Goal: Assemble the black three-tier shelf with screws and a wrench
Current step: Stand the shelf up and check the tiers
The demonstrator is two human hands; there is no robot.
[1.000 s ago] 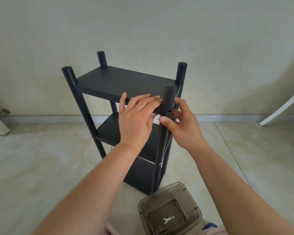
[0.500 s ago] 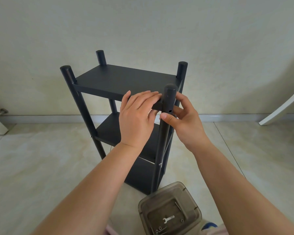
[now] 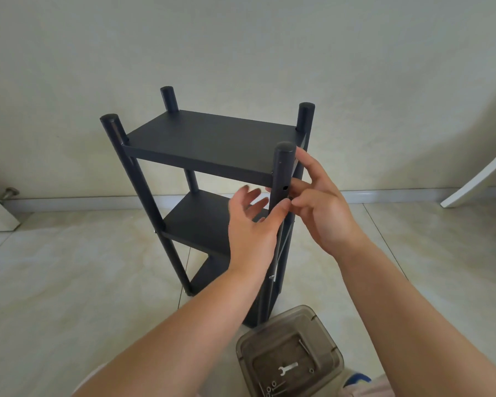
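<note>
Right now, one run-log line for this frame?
left hand: open, beside black shelf's near-right post | right hand: pinching at post's screw hole | small metal wrench: in translucent box

Matt black shelf (image 3: 209, 141); glossy floor tiles (image 3: 69, 282); translucent plastic box (image 3: 289, 353).

Left hand (image 3: 251, 230) fingers spread loosely, right hand (image 3: 321, 207) fingers curled, pinching

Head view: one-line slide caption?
Both hands at the near-right post of the black shelf; wrench in the box below.
</note>
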